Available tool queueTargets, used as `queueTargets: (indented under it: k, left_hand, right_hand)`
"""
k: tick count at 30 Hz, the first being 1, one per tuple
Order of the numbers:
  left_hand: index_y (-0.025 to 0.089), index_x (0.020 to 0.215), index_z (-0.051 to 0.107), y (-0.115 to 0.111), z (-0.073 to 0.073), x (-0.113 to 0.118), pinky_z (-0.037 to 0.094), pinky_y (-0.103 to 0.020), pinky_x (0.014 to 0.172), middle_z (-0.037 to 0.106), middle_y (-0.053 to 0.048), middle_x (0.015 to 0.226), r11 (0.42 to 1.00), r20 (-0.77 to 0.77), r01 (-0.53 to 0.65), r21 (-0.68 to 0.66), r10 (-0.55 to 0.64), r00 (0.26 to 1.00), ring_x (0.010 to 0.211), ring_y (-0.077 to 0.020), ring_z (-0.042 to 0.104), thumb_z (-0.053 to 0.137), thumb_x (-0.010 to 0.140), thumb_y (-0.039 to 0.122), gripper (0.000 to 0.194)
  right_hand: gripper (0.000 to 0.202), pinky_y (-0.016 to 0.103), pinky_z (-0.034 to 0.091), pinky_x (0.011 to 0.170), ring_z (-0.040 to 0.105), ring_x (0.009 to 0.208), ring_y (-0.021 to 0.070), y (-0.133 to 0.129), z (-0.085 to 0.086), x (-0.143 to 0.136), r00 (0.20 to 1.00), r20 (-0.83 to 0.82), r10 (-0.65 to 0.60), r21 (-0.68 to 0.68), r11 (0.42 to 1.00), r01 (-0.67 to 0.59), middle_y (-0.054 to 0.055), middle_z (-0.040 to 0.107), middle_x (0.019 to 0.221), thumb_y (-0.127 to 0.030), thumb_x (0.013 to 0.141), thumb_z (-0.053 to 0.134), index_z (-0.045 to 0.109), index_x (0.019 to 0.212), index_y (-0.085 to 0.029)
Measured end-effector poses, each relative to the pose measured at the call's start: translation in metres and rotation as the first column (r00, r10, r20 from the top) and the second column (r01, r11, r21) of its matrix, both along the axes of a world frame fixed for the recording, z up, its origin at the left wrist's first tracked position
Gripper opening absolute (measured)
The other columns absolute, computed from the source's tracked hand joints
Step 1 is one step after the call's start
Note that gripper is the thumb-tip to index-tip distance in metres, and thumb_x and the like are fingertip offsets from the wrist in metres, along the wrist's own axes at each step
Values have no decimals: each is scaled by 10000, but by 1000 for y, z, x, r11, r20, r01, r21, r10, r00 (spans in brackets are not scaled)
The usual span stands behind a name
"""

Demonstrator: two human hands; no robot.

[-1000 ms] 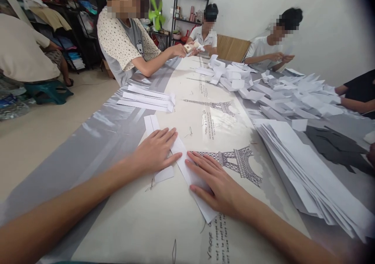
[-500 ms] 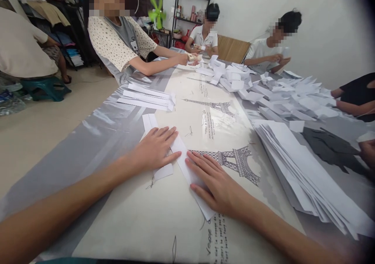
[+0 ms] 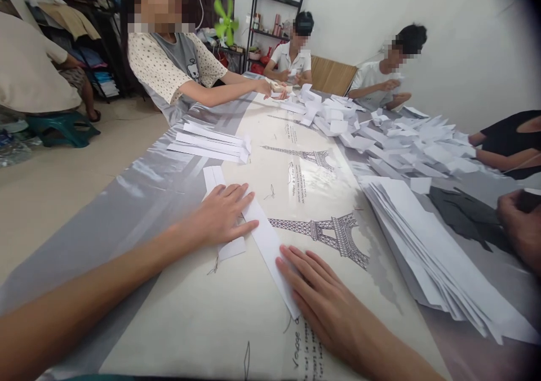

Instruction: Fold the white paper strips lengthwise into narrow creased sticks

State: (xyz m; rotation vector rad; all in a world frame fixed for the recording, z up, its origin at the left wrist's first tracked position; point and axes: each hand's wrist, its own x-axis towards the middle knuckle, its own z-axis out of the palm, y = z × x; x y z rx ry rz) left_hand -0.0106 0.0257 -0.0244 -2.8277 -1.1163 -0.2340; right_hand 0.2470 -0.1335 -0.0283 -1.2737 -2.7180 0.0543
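A folded white paper strip [image 3: 270, 243] lies slantwise on the tablecloth [image 3: 181, 324], which is printed with Eiffel Towers. My left hand [image 3: 228, 215] presses flat on the strip's upper part, its fingers spread. Another piece of white paper [image 3: 213, 175] shows beyond that hand, and a short paper end [image 3: 232, 248] sticks out below it; whether these are one sheet I cannot tell. My right hand [image 3: 323, 288] lies open along the strip's lower right edge, fingers stretched out and touching the paper.
Several white strips [image 3: 211, 143] lie farther up at the left. At the right are a stack of long paper [image 3: 426, 251], a heap of folded papers [image 3: 406, 138] and a dark sheet [image 3: 460, 212]. Co-workers sit around the table; one co-worker's hand [image 3: 522, 223] is at the right edge.
My right hand has slid down along the strip toward me, uncovering more of it. My left hand stays in place on the paper. A co-worker's hand at the right edge has come farther into view.
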Motion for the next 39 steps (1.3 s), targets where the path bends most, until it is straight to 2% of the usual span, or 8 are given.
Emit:
queueTargets:
  k: [7, 11, 16, 20, 23, 28, 32, 39]
  left_hand:
    - [139, 1451, 487, 4, -2, -2, 354, -523, 1114, 466, -196, 1533, 999, 36, 12, -31, -11, 999, 1371, -350, 462, 387, 1021, 606, 642]
    - [154, 1445, 494, 6, -4, -4, 343, -539, 1118, 462, -188, 1537, 999, 67, 17, -42, -14, 998, 1365, -352, 460, 388, 1021, 610, 632]
    - [172, 1496, 442, -2, -2, 1, 241, -580, 1175, 413, -171, 1584, 991, 73, 67, -117, -59, 996, 1430, -346, 395, 331, 1027, 644, 674]
    - [217, 1517, 416, -10, 0, 10, 182, -540, 1209, 366, -133, 1623, 972, 102, 156, -177, -139, 985, 1472, -303, 358, 320, 1015, 681, 690]
    - [213, 1512, 420, -11, -3, 11, 163, -519, 1214, 368, -136, 1622, 972, 123, 162, -173, -142, 982, 1475, -287, 359, 318, 1012, 689, 698]
    - [195, 1539, 379, -10, -8, 9, 135, -504, 1220, 367, -139, 1623, 972, 135, 170, -160, -149, 979, 1481, -283, 355, 289, 1000, 723, 760]
    - [147, 1581, 292, -9, -7, 10, 171, -476, 1208, 380, -156, 1613, 976, 142, 170, -140, -150, 978, 1474, -285, 369, 281, 1007, 714, 806]
    - [156, 1550, 357, -10, -2, 11, 203, -479, 1193, 437, -142, 1581, 984, 104, 156, -91, -147, 984, 1426, -280, 434, 295, 1028, 668, 733]
  right_hand:
    - [706, 515, 533, 1088, 497, 1410, 294, -44, 1, 23, 1000, -6, 16, 71, 997, -15, 122, 477, 1551, -133, 967, 495, 229, 1620, -161]
    - [616, 471, 584, 1035, 584, 1326, 275, -52, 10, 31, 994, -106, -14, 17, 1000, 16, 98, 604, 1448, -143, 978, 513, 361, 1571, -210]
    - [365, 394, 622, 875, 654, 1100, 228, -6, 24, 24, 906, -421, -53, -123, 992, 1, 52, 749, 1124, -131, 1014, 473, 614, 1323, -264]
    - [372, 487, 569, 966, 609, 1172, 263, 62, 14, 1, 898, -440, -22, -22, 1000, 14, 67, 716, 1263, -163, 1024, 483, 603, 1369, -237]
    - [356, 493, 558, 980, 599, 1163, 270, 93, 1, -12, 917, -398, -6, 7, 1000, 9, 41, 711, 1301, -153, 1018, 493, 656, 1322, -242]
    - [313, 497, 547, 944, 586, 1063, 273, 94, -12, -16, 902, -429, -50, 41, 996, 75, 33, 712, 1308, -145, 1012, 520, 709, 1251, -218]
    - [296, 500, 540, 893, 586, 1025, 272, 90, -12, -16, 901, -425, -88, 19, 994, 106, 20, 724, 1286, -163, 1005, 551, 732, 1221, -254]
    - [290, 493, 504, 858, 571, 1014, 275, 79, -6, -18, 918, -370, -144, 8, 987, 159, 26, 723, 1290, -182, 1023, 520, 738, 1201, -248]
